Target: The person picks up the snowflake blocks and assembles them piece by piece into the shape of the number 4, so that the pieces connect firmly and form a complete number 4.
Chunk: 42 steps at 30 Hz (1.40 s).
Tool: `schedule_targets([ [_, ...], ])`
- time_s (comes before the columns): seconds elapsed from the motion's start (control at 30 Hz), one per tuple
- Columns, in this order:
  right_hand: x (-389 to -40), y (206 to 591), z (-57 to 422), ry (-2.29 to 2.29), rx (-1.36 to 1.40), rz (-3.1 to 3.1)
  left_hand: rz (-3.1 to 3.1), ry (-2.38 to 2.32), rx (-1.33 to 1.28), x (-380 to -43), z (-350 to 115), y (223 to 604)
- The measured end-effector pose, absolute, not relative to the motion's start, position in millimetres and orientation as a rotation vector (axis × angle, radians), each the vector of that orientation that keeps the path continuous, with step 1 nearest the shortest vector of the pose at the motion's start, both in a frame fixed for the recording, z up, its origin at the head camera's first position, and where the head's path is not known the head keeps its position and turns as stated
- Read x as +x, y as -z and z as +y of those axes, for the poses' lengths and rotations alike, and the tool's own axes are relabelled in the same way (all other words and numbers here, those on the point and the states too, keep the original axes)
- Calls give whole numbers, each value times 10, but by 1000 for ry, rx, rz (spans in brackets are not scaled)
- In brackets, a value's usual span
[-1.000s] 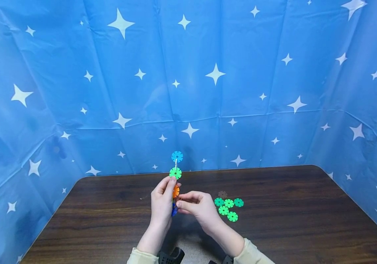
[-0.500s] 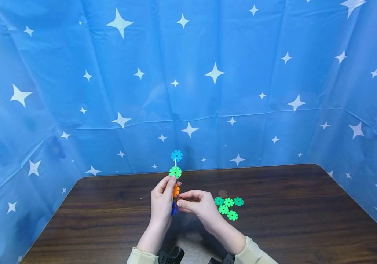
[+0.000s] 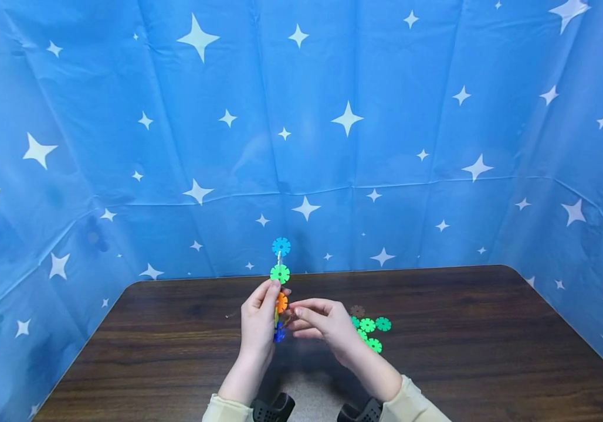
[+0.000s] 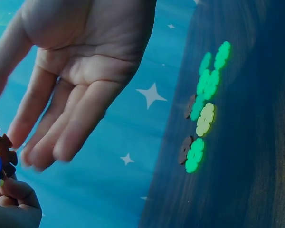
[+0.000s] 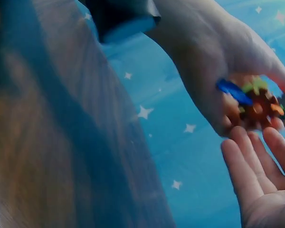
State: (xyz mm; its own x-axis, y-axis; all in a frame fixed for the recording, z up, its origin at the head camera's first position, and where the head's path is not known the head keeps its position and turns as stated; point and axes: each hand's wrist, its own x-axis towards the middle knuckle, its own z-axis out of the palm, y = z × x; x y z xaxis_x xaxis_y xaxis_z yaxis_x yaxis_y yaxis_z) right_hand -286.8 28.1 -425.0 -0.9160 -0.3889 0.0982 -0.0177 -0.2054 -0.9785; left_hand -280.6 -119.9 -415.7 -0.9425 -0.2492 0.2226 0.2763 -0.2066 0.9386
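My left hand (image 3: 259, 319) holds an upright chain of joined, notched plastic snowflake discs. At its top is a light-blue disc (image 3: 281, 247), with a white disc (image 3: 280, 258) seen edge-on below it. Lower down come a green disc (image 3: 280, 274), an orange disc (image 3: 282, 302) and a dark-blue disc (image 3: 280, 334). A brown disc (image 5: 261, 107) shows in the right wrist view beside the blue one; the palm hides part of the chain. Just right of the chain is my right hand (image 3: 330, 328), its fingers spread and loosely bent, with nothing visibly gripped.
Loose discs, mostly green discs (image 3: 383, 323), lie on the dark wooden table (image 3: 465, 328) to the right, partly behind the right hand. The left wrist view also shows a yellow disc (image 4: 205, 119) there. A blue star-patterned curtain (image 3: 386, 223) stands behind the table.
My right hand has loosened its pinch and moved slightly right, away from the chain, covering part of the loose discs. More of the dark-blue disc shows. The left hand keeps its hold.
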Motion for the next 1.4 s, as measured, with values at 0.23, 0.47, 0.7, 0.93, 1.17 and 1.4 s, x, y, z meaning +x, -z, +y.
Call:
schedule_targets([
  [0.23, -3109, 4358, 591, 1917, -546, 2173, -1738, 2191, -29, -2815, -1182, 4153],
  [0.47, -3278, 4528, 820, 1495, -610, 2568, -1730, 2203, -35, -2798, -1189, 4137],
  [0.7, -3338, 4589, 946, 1131, -608, 2756, -1724, 2228, -46, -2801, -1193, 4133],
  [0.93, -3331, 4634, 1000, 943, -635, 2841, -1746, 2207, -32, -2788, -1194, 4139],
  [1.17, -3315, 4656, 996, 883, -651, 2870, -1744, 2203, -33, -2794, -1191, 4134],
  [1.4, -3302, 4657, 974, 917, -715, 2841, -1760, 2195, -11, -2798, -1188, 4138],
])
